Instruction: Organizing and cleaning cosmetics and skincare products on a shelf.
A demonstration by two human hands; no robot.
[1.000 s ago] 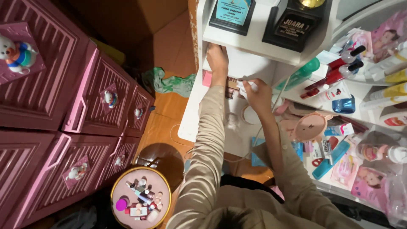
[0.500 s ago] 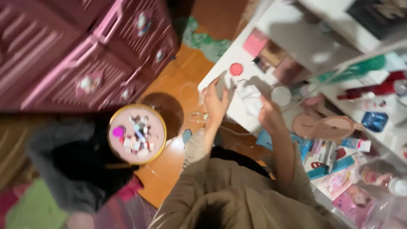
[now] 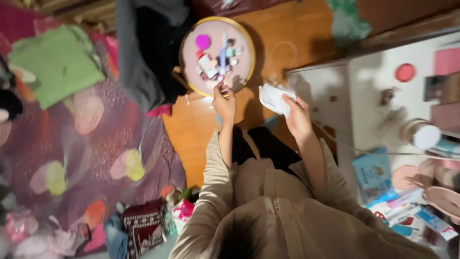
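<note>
My left hand (image 3: 224, 101) reaches forward to the near rim of a round pink tray with a gold edge (image 3: 185, 72) that sits on the wooden floor (image 3: 196, 134). Its fingers are pinched together on a small pale item among several little cosmetic pieces (image 3: 213, 60) on the tray. My right hand (image 3: 298, 117) is raised beside it and grips a crumpled white cloth (image 3: 273, 97) just left of the white table (image 3: 330, 81). Both arms wear beige sleeves.
On the white table lie a round red compact (image 3: 405, 72), a white jar (image 3: 425, 135), a thin cable (image 3: 354, 151) and packets at the lower right. A dark garment (image 3: 143, 52), a green cloth (image 3: 52, 62) and a purple patterned rug (image 3: 86, 153) cover the left.
The view has swung left from the shelf and table to the floor. My left hand left the table edge for the pink tray. My right hand pulled back, still holding the white cloth.
</note>
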